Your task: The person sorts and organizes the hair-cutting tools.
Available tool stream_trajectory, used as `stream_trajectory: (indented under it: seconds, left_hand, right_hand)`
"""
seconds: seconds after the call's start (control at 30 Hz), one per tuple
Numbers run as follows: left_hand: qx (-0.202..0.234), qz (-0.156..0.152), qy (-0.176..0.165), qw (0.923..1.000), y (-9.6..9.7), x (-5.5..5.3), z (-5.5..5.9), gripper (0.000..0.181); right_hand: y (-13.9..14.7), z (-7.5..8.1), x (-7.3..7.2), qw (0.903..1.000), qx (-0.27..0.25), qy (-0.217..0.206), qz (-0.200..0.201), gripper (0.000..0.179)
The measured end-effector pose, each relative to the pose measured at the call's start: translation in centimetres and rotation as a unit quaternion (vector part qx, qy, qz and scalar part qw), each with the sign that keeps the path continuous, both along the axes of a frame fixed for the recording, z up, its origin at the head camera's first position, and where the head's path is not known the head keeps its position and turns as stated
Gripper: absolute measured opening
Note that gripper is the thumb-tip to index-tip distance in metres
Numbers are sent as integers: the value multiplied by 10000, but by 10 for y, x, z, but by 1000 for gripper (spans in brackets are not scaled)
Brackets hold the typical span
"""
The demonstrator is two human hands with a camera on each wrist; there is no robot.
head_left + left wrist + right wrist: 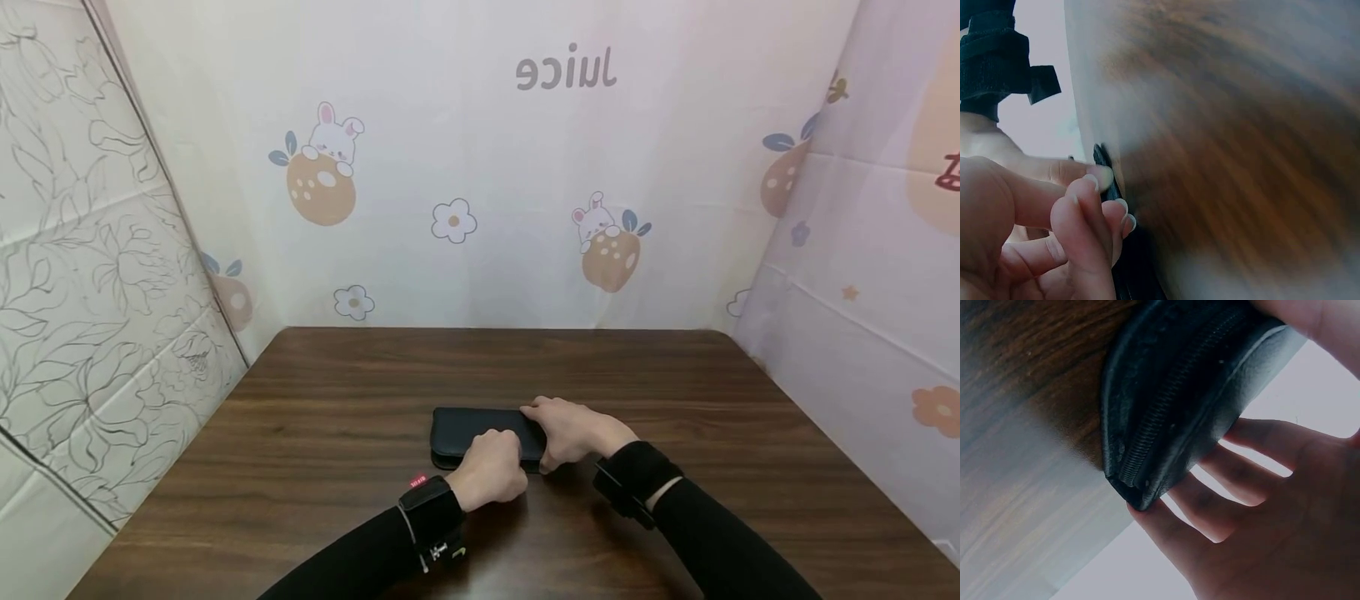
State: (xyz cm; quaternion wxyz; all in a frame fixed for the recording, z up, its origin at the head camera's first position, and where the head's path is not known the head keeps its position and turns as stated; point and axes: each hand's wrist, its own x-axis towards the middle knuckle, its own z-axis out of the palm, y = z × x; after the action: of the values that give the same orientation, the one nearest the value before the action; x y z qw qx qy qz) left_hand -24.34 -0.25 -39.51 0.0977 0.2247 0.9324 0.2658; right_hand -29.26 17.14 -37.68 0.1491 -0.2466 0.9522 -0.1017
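A black zip wallet (480, 423) lies on the brown wooden table. My right hand (573, 429) grips its right end, the fingers over the far edge and the thumb at the near side. In the right wrist view, the closed teeth of the zipper (1160, 419) run along the wallet's edge between thumb and fingers. At the wallet's near edge, my left hand (491, 471) has curled fingers, with thumb and forefinger pinched together. The left wrist view puts these fingertips (1088, 187) against the wallet's zip side; the exact bit pinched is hidden.
The wooden table (337, 392) reaches back to a pale curtain (465, 125) printed with rabbits, fruit and flowers. More printed cloth hangs at the right, and a flower-line panel (105, 275) stands at the left. Each wrist wears a black strap (636, 479).
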Motion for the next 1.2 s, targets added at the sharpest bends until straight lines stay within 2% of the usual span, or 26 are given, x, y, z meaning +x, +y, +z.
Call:
stream_trajectory:
  seconds: [0.13,0.27,0.43,0.63,0.87,1.2]
  left_hand:
    - [84,-85,-38,9999,3,0,-2,35]
    - [326,-67,-59,9994,0,1,-3,44]
    - [598,58,-141,9981,-5,2,-5,38]
    - [552,151,-172,9982,-10,3,-6,30]
    - [540,356,-77,9979,-19,2,-5,36]
    - [560,295,-18,9980,-27,3,-8,42]
  right_hand:
    - [1,1,1,10000,-43,13,39,86]
    - [1,2,1,10000,41,-61,-34,87]
    - [1,2,2,9998,99,-118,-142,89]
    - [1,1,1,9997,113,-152,-149,89]
    - [4,2,1,9997,117,-130,-154,89]
    - [3,1,2,9998,90,-145,-98,89]
